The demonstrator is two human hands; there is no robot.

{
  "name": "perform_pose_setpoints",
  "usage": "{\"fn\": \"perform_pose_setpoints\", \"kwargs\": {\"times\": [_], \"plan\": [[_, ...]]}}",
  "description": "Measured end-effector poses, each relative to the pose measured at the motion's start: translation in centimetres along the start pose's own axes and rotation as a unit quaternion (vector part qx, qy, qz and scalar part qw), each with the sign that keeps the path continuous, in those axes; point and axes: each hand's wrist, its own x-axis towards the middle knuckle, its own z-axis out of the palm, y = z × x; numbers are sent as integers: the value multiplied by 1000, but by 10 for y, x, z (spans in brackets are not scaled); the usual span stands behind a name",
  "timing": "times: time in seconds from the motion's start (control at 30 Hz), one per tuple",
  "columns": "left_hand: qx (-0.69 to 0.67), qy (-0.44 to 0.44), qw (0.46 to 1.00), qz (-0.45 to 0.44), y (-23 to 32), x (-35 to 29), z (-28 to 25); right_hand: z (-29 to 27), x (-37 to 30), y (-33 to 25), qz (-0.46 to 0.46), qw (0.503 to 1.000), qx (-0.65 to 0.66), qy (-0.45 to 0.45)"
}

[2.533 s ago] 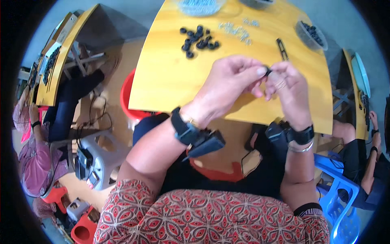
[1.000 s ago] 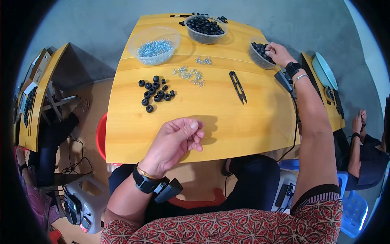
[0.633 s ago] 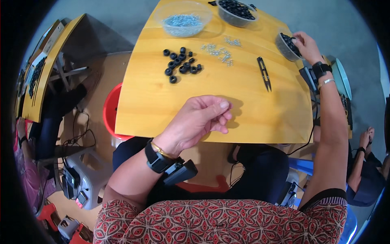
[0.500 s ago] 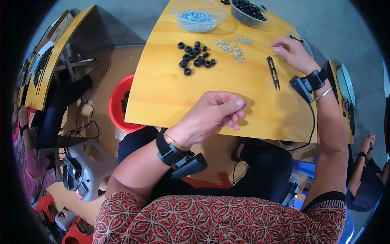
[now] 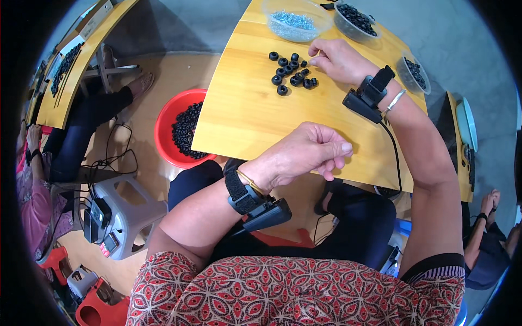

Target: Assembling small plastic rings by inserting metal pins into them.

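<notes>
Above the near edge of the wooden table, my left hand (image 5: 307, 152) is closed in a pinch, thumb against the fingers. Whatever it may hold is too small to make out. My right hand (image 5: 342, 61) reaches across the table from the right, palm down, with a gap between thumb and forefinger. Its fingertips are just right of a loose cluster of black round beads (image 5: 281, 71), some larger than others. No object shows in that hand. My right hand and wrist cover the spot where small clear beads and black thread snips lay.
Along the far side of the table (image 5: 239, 108) stand clear tubs of pale blue beads (image 5: 291, 33), black beads (image 5: 348, 32) and more black pieces (image 5: 418, 81). A red basin (image 5: 163, 146) of black beads is at the left. Cables and stools stand around; other people sit at both sides.
My right hand has moved left, from beyond the thread snips to the black beads. The view has shifted, showing more of the red basin. My left hand keeps its pinch.
</notes>
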Motion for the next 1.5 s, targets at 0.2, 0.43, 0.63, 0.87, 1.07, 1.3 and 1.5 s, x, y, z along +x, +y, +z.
{"fn": "perform_pose_setpoints", "kwargs": {"times": [0.2,0.43,0.63,0.87,1.07,1.3,1.5], "plan": [[-18,6,1000,12,0,3,1,8,5,-4,-6,1000,-7,-26],[-12,4,1000,12,-3,4,-1,-28,-23,-6,200,873,445,-13],[-1,9,1000,19,-5,6,-1,-23,-65,12,165,694,701,-27],[-6,-5,1000,17,-7,7,2,-11,-63,2,178,694,697,-25],[4,-8,1000,7,-3,5,4,-2,-43,-15,149,925,349,10],[31,-25,999,7,-1,3,4,14,-35,-29,19,995,97,9],[15,-28,999,10,-2,6,4,-1,-42,-25,37,991,126,-12]]}}
